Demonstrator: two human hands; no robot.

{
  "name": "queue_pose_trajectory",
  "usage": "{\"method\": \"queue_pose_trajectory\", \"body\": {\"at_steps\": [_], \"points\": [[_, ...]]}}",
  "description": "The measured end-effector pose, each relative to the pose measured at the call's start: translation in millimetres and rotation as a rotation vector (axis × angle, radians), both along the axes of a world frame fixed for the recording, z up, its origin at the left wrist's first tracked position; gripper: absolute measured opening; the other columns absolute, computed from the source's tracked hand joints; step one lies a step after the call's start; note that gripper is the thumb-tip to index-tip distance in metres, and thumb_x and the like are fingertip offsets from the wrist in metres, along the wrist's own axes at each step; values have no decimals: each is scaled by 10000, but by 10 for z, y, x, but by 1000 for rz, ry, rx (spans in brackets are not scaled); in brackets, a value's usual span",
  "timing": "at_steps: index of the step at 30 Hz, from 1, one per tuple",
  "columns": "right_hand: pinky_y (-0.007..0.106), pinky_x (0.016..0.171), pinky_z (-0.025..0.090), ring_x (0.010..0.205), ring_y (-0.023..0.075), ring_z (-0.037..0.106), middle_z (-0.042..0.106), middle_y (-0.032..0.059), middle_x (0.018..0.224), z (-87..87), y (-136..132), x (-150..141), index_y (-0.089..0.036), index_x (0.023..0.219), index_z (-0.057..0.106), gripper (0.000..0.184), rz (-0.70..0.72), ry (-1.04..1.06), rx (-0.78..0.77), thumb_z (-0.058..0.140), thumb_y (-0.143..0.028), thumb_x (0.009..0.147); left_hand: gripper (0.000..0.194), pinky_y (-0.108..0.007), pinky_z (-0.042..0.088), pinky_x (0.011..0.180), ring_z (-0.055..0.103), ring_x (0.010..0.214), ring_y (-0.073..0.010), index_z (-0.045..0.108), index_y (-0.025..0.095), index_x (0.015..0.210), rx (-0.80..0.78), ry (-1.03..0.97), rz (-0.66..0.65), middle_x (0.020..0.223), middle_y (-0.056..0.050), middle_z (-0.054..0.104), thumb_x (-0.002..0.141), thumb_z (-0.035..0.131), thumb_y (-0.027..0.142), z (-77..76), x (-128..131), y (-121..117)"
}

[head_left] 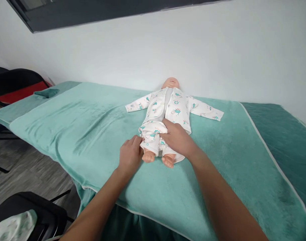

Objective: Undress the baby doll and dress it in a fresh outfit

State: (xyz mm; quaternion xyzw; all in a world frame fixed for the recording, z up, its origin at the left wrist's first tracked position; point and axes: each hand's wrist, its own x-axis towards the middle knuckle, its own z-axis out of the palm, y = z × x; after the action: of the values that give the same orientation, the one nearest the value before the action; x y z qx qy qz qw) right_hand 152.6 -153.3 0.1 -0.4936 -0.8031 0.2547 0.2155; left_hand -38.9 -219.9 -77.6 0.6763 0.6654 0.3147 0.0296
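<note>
A baby doll lies on its back on a green blanket, its feet toward me. It wears a white printed jacket that hangs open at the front, with both sleeves spread out sideways. White printed pants cover its legs, and both bare feet stick out of the leg ends. My left hand is closed on the pants at the outer left side, near the leg end. My right hand grips the pants between the legs, near the waist; part of the cloth is hidden under its fingers.
A white wall rises behind the covered table. Darker green cloth lies at the right. Dark chairs stand at the left; the near chair bears a printed cloth. A red item shows at the far left.
</note>
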Motion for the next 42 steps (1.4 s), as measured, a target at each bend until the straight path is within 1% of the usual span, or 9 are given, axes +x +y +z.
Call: {"method": "queue_pose_trajectory", "body": {"at_steps": [7,13,15,18,22,26,29,37,42], "points": [[276,695,386,804,172,591,673,-7,883,45,-26,93,-227,896,571,124,149,163,-38,598,-347,895,146,-272,442,685,563,720,-152,610,207,809,91,-728,20,768,-4,622,885,564,323,33,-52,-19],[287,686,470,695,135,607,651,-16,819,110,58,294,-229,890,560,226,15,766,22,532,-444,952,244,-286,507,771,626,875,-168,690,195,966,151,-1032,39,918,-40,668,832,652,395,162,-113,502],[287,659,473,636,126,577,614,-25,779,107,129,378,-232,868,535,223,-142,858,123,531,-437,954,248,-292,505,797,621,893,-168,688,195,966,142,-1029,-13,930,-37,666,801,680,379,199,-95,706],[300,683,461,707,149,556,600,-12,829,31,222,424,-233,915,561,211,-317,647,278,669,-410,873,261,-292,486,816,611,948,-174,671,207,1007,71,-911,-152,982,-37,657,785,697,342,290,-33,908],[363,798,446,959,245,563,625,69,1050,-122,262,294,-213,1021,589,278,-184,123,361,730,-351,825,394,-315,463,822,569,959,-189,622,233,1094,-10,-533,-359,1044,-37,606,731,762,294,456,88,1001],[355,794,426,1000,263,559,628,87,1059,-182,285,185,-211,959,583,98,-178,-71,363,619,-275,895,167,-338,435,802,547,926,-221,603,234,919,5,-234,-383,947,-37,589,781,694,260,530,204,1104],[332,761,412,890,223,583,642,55,944,-195,325,191,-222,891,577,107,-211,-38,362,527,-293,952,76,-321,407,731,531,810,-198,578,229,827,50,-291,-340,853,-24,588,877,583,285,452,232,1228],[266,544,435,510,140,557,571,-55,586,-207,409,320,-233,869,526,217,-557,661,85,610,-433,866,291,-218,391,544,456,586,-89,529,211,876,199,-1291,112,714,48,493,854,633,482,80,-182,1449],[244,490,421,479,122,501,555,-66,576,-195,476,703,-213,1028,604,310,-740,894,198,636,-340,747,265,-227,369,507,417,510,-88,501,214,894,249,-1249,234,659,71,447,873,593,462,27,-435,1463]]}}
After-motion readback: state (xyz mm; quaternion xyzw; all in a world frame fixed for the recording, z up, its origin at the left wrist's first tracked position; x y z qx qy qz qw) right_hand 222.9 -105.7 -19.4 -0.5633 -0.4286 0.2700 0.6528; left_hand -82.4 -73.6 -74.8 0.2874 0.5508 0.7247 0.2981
